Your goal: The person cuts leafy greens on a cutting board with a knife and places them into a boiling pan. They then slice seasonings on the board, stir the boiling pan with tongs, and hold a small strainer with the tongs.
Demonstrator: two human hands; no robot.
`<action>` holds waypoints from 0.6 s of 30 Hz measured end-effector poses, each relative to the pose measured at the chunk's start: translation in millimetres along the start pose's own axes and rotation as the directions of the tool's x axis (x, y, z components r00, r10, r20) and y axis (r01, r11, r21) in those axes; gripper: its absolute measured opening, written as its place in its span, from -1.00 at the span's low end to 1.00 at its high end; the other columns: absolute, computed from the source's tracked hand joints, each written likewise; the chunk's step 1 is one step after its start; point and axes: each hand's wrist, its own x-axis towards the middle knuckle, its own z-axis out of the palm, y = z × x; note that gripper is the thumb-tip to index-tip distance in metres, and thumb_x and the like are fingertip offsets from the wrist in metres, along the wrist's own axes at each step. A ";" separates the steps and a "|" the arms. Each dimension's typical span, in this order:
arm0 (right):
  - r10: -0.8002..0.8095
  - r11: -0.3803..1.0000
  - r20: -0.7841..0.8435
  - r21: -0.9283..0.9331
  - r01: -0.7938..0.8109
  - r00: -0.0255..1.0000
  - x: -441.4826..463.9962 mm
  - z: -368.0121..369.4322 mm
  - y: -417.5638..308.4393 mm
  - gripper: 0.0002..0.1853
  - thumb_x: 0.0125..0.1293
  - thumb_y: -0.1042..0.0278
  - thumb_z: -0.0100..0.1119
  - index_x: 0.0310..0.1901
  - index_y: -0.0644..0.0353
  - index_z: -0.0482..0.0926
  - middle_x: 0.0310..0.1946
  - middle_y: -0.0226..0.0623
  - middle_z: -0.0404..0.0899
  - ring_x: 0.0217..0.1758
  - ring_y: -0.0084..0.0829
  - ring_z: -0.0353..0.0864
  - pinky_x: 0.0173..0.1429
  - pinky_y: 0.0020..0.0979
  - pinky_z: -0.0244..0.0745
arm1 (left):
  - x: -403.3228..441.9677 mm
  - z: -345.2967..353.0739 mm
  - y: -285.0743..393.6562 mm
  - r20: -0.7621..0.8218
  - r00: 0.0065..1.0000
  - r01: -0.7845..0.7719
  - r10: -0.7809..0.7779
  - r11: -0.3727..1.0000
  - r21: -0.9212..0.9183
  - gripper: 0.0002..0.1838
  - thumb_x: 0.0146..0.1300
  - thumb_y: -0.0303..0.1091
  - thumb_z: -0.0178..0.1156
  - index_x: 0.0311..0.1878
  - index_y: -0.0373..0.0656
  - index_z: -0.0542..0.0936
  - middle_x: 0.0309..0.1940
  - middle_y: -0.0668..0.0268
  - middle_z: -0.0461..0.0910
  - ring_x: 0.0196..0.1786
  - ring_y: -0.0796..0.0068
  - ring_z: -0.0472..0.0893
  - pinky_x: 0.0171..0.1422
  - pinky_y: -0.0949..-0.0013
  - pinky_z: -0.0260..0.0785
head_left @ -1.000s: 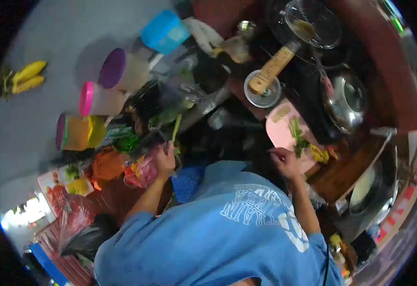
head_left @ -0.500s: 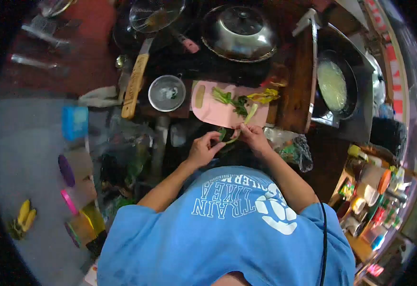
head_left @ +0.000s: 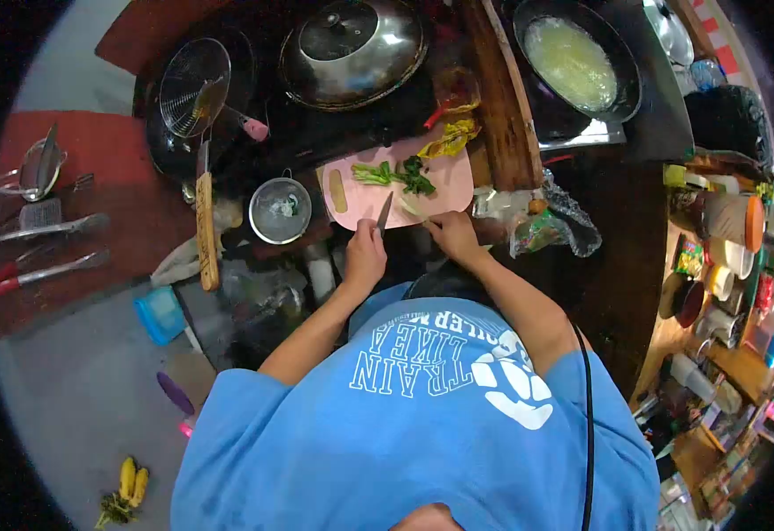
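Observation:
My left hand [head_left: 366,255] is closed round a small knife [head_left: 386,211], its blade pointing up over the lower edge of the pink cutting board [head_left: 454,184]. At the board's lower right, my right hand [head_left: 454,237] pinches the end of a pale green stalk [head_left: 412,210] that reaches toward the blade. Just above lie cut green stems [head_left: 371,174] and a bunch of dark green leaves [head_left: 417,178]. Yellowed leaves [head_left: 452,139] rest at the board's top right corner. Whether knife and stalk touch, I cannot tell.
A round strainer [head_left: 280,211] stands left of the board, with a wooden-handled skimmer [head_left: 206,217] beyond it. Behind is a lidded pan [head_left: 352,55]. A wok of bubbling oil [head_left: 573,66] is at upper right, a plastic bag [head_left: 553,228] below it.
My left hand has taken hold of a knife and moved up to the board's edge. My right hand has brought the stalk down onto the board. The view has shifted.

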 end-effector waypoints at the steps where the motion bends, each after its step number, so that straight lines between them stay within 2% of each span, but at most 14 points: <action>1: -0.010 0.999 -0.037 -0.039 0.009 0.999 3.0 4.3 -1.2 -0.76 0.26 0.16 0.33 -0.22 0.15 0.78 -0.31 0.02 0.70 -0.22 0.06 0.69 -0.03 -0.01 0.57 | -0.7 -1.0 -2.0 0.010 1.000 -0.005 0.005 1.000 0.009 -0.81 0.46 -0.40 0.07 0.04 -0.27 0.44 -0.23 -0.13 0.65 -0.15 -0.23 0.65 -0.09 -0.06 0.47; 3: -0.017 0.997 -0.073 -0.073 0.012 0.997 9.2 15.5 1.0 -0.76 0.26 0.16 0.33 -0.23 0.15 0.78 -0.34 0.02 0.69 -0.25 0.07 0.68 -0.05 -0.01 0.57 | -3.5 -4.2 -6.2 0.081 0.997 -0.004 -0.005 0.994 0.105 -0.69 0.41 -0.51 0.07 0.19 -0.19 0.39 -0.18 -0.18 0.64 -0.13 -0.30 0.64 -0.10 -0.14 0.48; 4: -0.023 0.997 -0.080 -0.079 0.016 0.997 12.8 23.5 3.3 -0.77 0.26 0.16 0.33 -0.25 0.14 0.78 -0.36 0.02 0.69 -0.27 0.08 0.68 -0.06 0.00 0.57 | -3.7 -5.7 -7.8 0.098 0.995 -0.026 0.017 0.995 0.095 -0.59 0.40 -0.51 0.05 0.30 -0.17 0.34 -0.13 -0.19 0.64 -0.12 -0.32 0.63 -0.08 -0.17 0.48; 5: -0.029 0.996 -0.084 -0.087 0.021 0.996 16.2 30.7 5.7 -0.77 0.26 0.16 0.33 -0.27 0.14 0.78 -0.37 0.02 0.69 -0.29 0.09 0.67 -0.08 0.00 0.57 | -3.1 -5.9 -9.3 0.102 0.995 -0.023 0.012 0.995 0.099 -0.59 0.40 -0.51 0.05 0.30 -0.17 0.34 -0.13 -0.19 0.64 -0.12 -0.32 0.63 -0.08 -0.17 0.48; 7: 0.013 0.998 -0.034 -0.066 -0.015 0.999 21.0 28.0 -4.3 -0.77 0.26 0.16 0.33 -0.28 0.14 0.79 -0.36 0.03 0.69 -0.28 0.09 0.68 -0.07 0.00 0.58 | 1.4 -5.5 -13.1 0.144 0.983 -0.146 0.116 0.965 0.217 -0.53 0.39 -0.51 0.01 0.36 -0.16 0.32 -0.07 -0.19 0.63 -0.14 -0.32 0.64 -0.08 -0.18 0.51; 8: 0.050 0.997 0.014 -0.053 -0.049 0.999 22.8 26.6 -9.6 -0.77 0.26 0.16 0.33 -0.28 0.14 0.79 -0.34 0.03 0.70 -0.27 0.08 0.69 -0.06 0.00 0.59 | 3.8 4.2 -33.2 0.166 0.978 -0.173 0.128 0.939 0.298 -0.44 0.34 -0.52 0.00 0.43 -0.13 0.29 -0.10 -0.12 0.64 -0.21 -0.23 0.67 -0.14 -0.13 0.56; 9: 0.048 0.997 0.020 -0.055 -0.047 0.999 24.3 28.3 -10.6 -0.77 0.26 0.16 0.33 -0.28 0.14 0.79 -0.34 0.03 0.70 -0.27 0.08 0.69 -0.06 0.00 0.59 | 5.9 3.5 -35.0 0.163 0.979 -0.166 0.122 0.940 0.297 -0.44 0.34 -0.52 0.00 0.43 -0.13 0.29 -0.10 -0.12 0.64 -0.21 -0.23 0.67 -0.14 -0.13 0.56; 11: 0.117 0.991 0.041 -0.069 -0.114 0.992 27.3 28.3 -12.1 -0.77 0.25 0.16 0.34 -0.28 0.13 0.79 -0.33 0.05 0.70 -0.25 0.09 0.69 -0.03 -0.01 0.59 | 8.9 4.4 -35.7 0.221 0.956 -0.263 0.192 0.896 0.357 -0.36 0.27 -0.55 0.06 0.46 -0.13 0.29 -0.14 -0.04 0.63 -0.30 -0.11 0.70 -0.20 -0.07 0.59; 12: 0.114 0.991 0.045 -0.074 -0.111 0.992 28.1 27.3 -13.5 -0.77 0.25 0.16 0.34 -0.28 0.13 0.79 -0.33 0.05 0.70 -0.25 0.09 0.69 -0.03 -0.01 0.59 | 10.8 2.5 -27.3 0.297 0.944 -0.274 0.144 0.844 0.461 -0.32 0.20 -0.54 0.14 0.44 -0.14 0.32 -0.17 0.03 0.62 -0.37 -0.02 0.70 -0.24 -0.05 0.59; 15: 0.140 0.985 0.046 -0.104 -0.135 0.989 27.9 25.7 -17.2 -0.78 0.25 0.16 0.32 -0.29 0.13 0.79 -0.33 0.05 0.70 -0.23 0.08 0.70 0.00 -0.01 0.60 | 10.3 16.6 -40.0 0.327 0.929 -0.317 0.172 0.826 0.466 -0.32 0.20 -0.53 0.13 0.45 -0.12 0.33 -0.12 0.06 0.62 -0.27 -0.05 0.70 -0.19 -0.03 0.58; 18: 0.168 0.981 0.063 -0.112 -0.161 0.984 25.7 26.9 -17.5 -0.79 0.26 0.18 0.30 -0.30 0.12 0.79 -0.36 0.05 0.70 -0.24 0.10 0.69 -0.01 0.00 0.59 | 13.7 26.0 -44.0 0.339 0.924 -0.333 0.179 0.813 0.478 -0.28 0.16 -0.53 0.16 0.46 -0.11 0.33 -0.07 0.10 0.60 -0.26 -0.02 0.70 -0.18 0.00 0.58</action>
